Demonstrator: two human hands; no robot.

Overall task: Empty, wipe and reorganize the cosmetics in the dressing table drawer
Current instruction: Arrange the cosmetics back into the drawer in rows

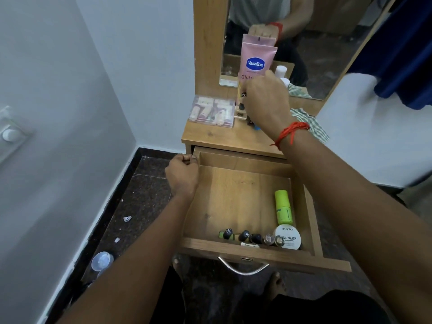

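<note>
Drawer (238,199) pulled open: nail polish bottles (245,237) line its front wall, white nail-polish tin (288,239) and green tube (283,206) at the front right corner. Left hand (183,175) fisted on the drawer's left rear corner. Right hand (266,99) pinches a small bottle (243,99) on the tabletop (210,134), beside a clear lipstick case (211,111) and pink Vaseline tube (256,59).

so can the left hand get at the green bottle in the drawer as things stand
Probably yes. The left hand rests closed on the open drawer's left back corner, and the green bottle lies uncovered by the right wall. The bare drawer floor between them leaves the way free; the right hand is up on the tabletop.
</note>
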